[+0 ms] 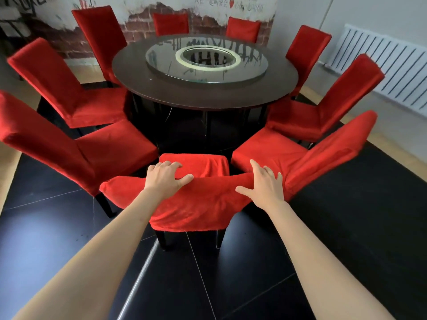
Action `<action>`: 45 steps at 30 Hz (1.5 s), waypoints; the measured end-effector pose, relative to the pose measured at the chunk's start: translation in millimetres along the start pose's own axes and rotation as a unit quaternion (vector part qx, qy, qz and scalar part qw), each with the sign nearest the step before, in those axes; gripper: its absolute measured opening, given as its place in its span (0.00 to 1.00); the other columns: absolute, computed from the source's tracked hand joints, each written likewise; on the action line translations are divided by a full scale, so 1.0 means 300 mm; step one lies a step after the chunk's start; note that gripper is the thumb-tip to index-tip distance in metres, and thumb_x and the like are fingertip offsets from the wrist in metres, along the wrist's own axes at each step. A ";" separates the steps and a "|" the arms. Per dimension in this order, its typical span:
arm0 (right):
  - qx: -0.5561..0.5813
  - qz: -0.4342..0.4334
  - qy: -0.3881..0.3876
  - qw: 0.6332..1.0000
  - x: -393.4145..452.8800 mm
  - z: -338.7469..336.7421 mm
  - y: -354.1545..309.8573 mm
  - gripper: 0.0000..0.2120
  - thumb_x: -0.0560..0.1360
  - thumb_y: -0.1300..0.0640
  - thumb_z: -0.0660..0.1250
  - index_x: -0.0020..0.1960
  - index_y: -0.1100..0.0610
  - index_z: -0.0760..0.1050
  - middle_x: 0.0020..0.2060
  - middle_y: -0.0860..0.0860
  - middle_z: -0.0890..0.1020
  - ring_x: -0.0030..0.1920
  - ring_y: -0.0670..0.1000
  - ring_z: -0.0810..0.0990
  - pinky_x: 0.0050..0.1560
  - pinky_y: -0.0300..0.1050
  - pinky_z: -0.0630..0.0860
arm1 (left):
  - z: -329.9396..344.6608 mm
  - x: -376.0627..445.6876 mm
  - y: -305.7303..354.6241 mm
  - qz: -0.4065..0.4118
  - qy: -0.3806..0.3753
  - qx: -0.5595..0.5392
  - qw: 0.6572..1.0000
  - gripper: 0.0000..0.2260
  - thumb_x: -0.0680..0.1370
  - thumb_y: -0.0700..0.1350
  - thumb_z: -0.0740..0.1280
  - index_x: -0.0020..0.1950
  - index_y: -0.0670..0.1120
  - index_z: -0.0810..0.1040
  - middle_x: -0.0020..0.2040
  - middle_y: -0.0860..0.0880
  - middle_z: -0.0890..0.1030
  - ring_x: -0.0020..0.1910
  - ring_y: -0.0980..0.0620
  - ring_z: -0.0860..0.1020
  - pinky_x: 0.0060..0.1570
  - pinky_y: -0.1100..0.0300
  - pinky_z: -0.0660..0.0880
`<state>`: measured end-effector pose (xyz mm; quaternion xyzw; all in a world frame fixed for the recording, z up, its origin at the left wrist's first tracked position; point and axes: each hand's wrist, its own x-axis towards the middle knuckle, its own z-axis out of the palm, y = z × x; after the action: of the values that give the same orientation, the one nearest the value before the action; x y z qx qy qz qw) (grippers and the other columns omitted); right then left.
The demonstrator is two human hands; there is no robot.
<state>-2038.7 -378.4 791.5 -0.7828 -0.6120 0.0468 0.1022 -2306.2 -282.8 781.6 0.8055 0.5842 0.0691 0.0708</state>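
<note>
Black glossy floor tiles [69, 239] run under a ring of red-covered chairs in a dining room. The nearest chair [196, 204] stands right under the fingers, its back turned to the person and its seat pointing away from them.

The left hand [165, 181] grips the top edge of this chair's back. Its fingers [172, 164] are curled over the far side of the edge and the thumb is pressed against the near side, so the red cover is clamped between them. The right hand [264, 184] rests on the same edge, well apart from the left. Its fingers [255, 167] are nearly straight and spread, lying flat across the fabric with the thumb splayed out toward the other hand, and they hold nothing.

Just outside each hand stands a neighbouring chair, one on the left [69, 146] and one on the right [312, 158]. Beyond the fingertips is a round dark table [208, 98] with a glass turntable [161, 63]. Far off to the right of the fingers, a white radiator [388, 63] hangs on the wall.
</note>
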 end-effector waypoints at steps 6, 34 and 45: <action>-0.003 0.053 0.014 0.998 0.003 -0.109 0.302 0.45 0.70 0.35 0.68 0.77 0.52 0.51 0.71 0.52 0.69 0.75 0.56 0.59 0.71 0.64 0.55 | 0.013 0.126 0.283 0.034 -0.004 0.006 0.999 0.28 0.75 0.67 0.58 0.67 0.50 0.74 0.62 0.46 0.78 0.63 0.45 0.74 0.61 0.48 0.65; -0.047 0.144 0.018 0.988 0.470 -0.448 1.625 0.37 0.75 0.37 0.63 0.77 0.51 0.53 0.69 0.54 0.72 0.73 0.59 0.64 0.69 0.67 0.57 | 0.289 0.850 1.587 0.119 -0.035 -0.030 0.992 0.28 0.76 0.66 0.56 0.68 0.50 0.73 0.61 0.45 0.78 0.61 0.45 0.75 0.62 0.47 0.65; -0.019 0.090 -0.033 0.995 0.799 -0.404 1.955 0.37 0.76 0.37 0.62 0.77 0.50 0.52 0.69 0.54 0.72 0.73 0.59 0.62 0.70 0.67 0.56 | 0.461 1.108 1.908 0.049 -0.101 -0.053 0.992 0.27 0.78 0.66 0.54 0.67 0.50 0.74 0.60 0.46 0.78 0.61 0.47 0.75 0.62 0.48 0.64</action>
<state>-1399.2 -293.8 794.7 -0.8348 -0.5424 0.0701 0.0629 -1644.0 -147.2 767.0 0.8314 0.5291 0.0221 0.1686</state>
